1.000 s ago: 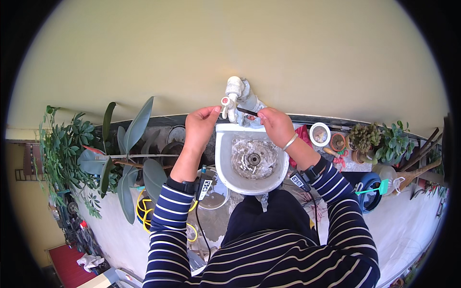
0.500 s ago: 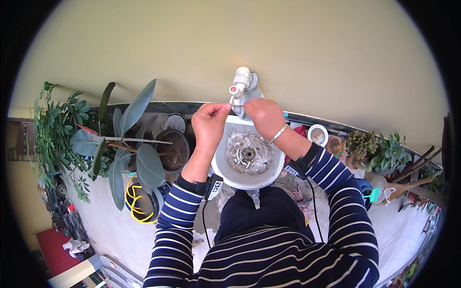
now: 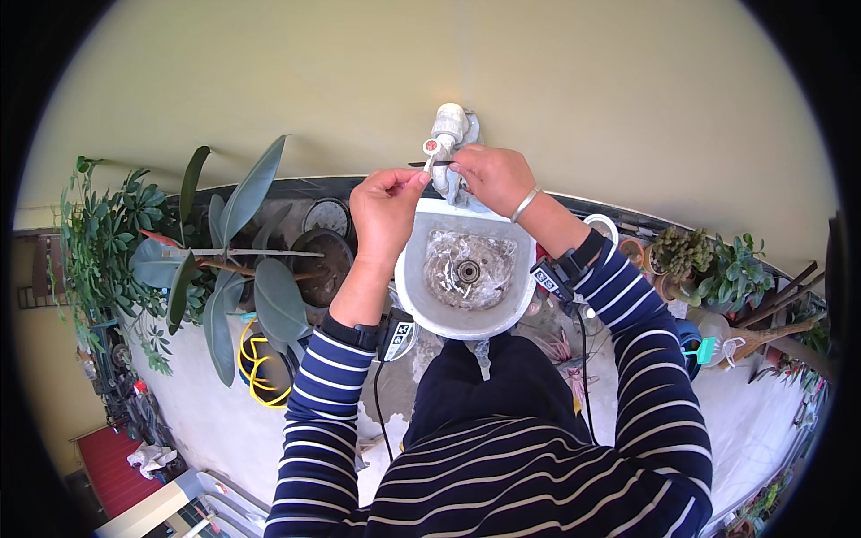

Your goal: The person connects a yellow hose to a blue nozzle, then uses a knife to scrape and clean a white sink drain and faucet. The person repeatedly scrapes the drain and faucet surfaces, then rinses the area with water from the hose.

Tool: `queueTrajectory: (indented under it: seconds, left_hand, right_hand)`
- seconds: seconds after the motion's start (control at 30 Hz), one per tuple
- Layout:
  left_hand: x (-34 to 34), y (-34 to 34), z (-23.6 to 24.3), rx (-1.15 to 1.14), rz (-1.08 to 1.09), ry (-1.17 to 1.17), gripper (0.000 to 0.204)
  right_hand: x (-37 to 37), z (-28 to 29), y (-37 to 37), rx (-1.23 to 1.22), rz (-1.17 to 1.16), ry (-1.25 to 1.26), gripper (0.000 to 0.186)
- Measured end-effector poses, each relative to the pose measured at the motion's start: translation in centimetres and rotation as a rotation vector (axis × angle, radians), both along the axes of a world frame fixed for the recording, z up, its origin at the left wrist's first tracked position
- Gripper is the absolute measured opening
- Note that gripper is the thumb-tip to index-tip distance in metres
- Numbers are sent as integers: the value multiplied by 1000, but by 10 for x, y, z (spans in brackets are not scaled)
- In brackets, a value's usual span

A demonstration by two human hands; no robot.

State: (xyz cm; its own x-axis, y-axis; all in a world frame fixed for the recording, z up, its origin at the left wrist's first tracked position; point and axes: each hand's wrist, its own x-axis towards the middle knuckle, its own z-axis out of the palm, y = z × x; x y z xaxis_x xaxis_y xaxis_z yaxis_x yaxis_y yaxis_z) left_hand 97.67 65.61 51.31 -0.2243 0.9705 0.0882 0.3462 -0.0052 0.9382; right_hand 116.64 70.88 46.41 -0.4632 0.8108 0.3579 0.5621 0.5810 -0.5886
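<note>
A white plastic tap (image 3: pixel 448 121) with a red-centred cap stands out from the wall above a small white washbasin (image 3: pixel 414 309). My left hand (image 3: pixel 386 211) is closed in a pinch at the lower end of the tap's slim white lever (image 3: pixel 429 165). Between the thumb and fingers of my right hand (image 3: pixel 495 179) is a thin dark strip (image 3: pixel 418 164), which crosses level over the lever just under the red cap. Whether the strip is stiff or soft cannot be made out. The basin's bowl is stained around its drain (image 3: pixel 468 271), with no water seen running.
On the left stand a large-leaved rubber plant (image 3: pixel 278 300), a dark pot (image 3: pixel 327 260) and a coiled yellow hose (image 3: pixel 256 363). Small potted plants (image 3: pixel 677 251) line the wall at right. Dark cables hang from the devices on my wrists.
The dark strip now shows in my right hand's fingers, lying across the lever. Both hands appear slightly higher in the picture, as does the tap, and my right hand has turned.
</note>
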Motion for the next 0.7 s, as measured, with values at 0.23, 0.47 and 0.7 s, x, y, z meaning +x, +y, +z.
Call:
queueTrajectory:
  seconds: [0.23, 0.47, 0.7]
  left_hand:
    - [1, -1, 3, -17, -5, -8, 10]
    - [0, 1, 2, -25, -1, -7, 11]
    - [0, 0, 4, -48, -13, -30, 10]
  right_hand:
    - [6, 0, 7, -189, 28, 76, 19]
    - [10, -4, 15, -256, 82, 37, 19]
    - [12, -13, 24, -306, 192, 153, 17]
